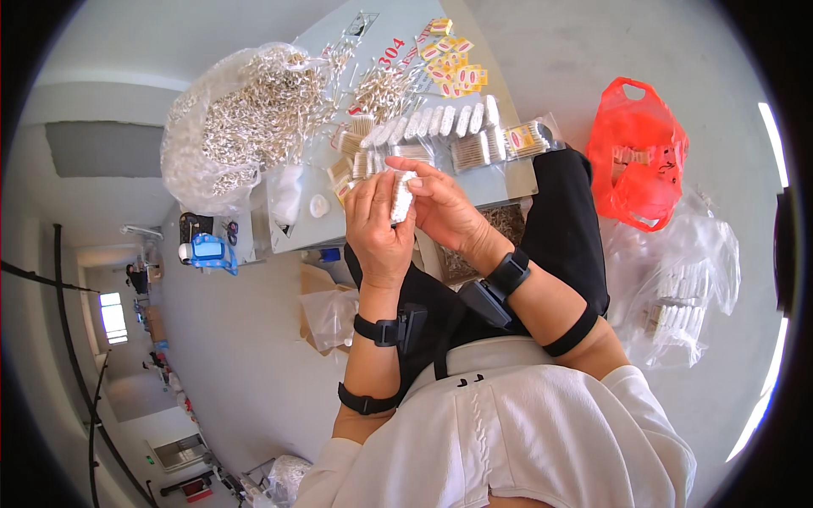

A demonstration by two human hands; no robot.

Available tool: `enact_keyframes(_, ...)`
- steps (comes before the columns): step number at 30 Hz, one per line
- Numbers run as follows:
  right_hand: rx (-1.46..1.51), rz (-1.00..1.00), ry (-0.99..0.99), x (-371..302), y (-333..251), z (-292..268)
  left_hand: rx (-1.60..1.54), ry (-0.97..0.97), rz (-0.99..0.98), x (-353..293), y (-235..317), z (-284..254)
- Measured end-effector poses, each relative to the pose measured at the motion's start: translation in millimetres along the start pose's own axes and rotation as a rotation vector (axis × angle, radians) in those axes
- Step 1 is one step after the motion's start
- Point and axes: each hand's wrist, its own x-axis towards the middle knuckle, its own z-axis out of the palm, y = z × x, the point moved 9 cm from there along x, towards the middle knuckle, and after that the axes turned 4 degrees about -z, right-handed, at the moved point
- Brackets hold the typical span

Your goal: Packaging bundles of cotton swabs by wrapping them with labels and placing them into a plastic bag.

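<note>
Between my two hands, just above the table's near edge, is a tight bundle of cotton swabs point(402, 197), its white tips facing up toward me. My left hand point(377, 224) has its fingers wrapped round one side of it. From the other side my right hand point(446, 210) grips the bundle, the thumb pressed on its tips and the fingers reaching behind. Beyond them lie stacked packs of cotton swabs point(474, 151), with a row of white-tipped bundles point(440, 121) along the top. The far ends of my fingers are partly hidden.
A big clear bag of loose cotton swabs point(262, 127) stands at the left, spilling toward a loose heap point(385, 89). Small yellow cards point(457, 72) lie at the back. Right of my leg are a red plastic bag point(635, 161) and a clear bag of packs point(677, 292).
</note>
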Motion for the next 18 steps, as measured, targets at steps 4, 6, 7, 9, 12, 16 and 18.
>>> enact_keyframes(4, 0.039, -0.026, -0.038, -3, -4, 3, -0.077, 0.021, -0.021, -3, -4, 2)
enact_keyframes(6, 0.033, -0.041, -0.048, -4, -6, 3, -0.125, 0.022, -0.032, -4, -6, 4)
enact_keyframes(7, 0.045, -0.052, -0.056, -5, -7, 3, -0.177, 0.025, -0.046, -4, -8, 5)
enact_keyframes(9, 0.060, -0.063, -0.066, -6, -9, 2, -0.208, 0.021, -0.076, -6, -11, 10)
enact_keyframes(12, 0.121, -0.058, -0.087, -7, -10, -1, -0.246, 0.007, -0.116, -9, -17, 16)
enact_keyframes(16, 0.129, -0.045, -0.017, -5, -6, -13, -0.273, -0.035, -0.173, -12, -21, 25)
enact_keyframes(18, 0.122, -0.045, 0.007, -5, -6, -17, -0.280, -0.042, -0.175, -12, -21, 27)
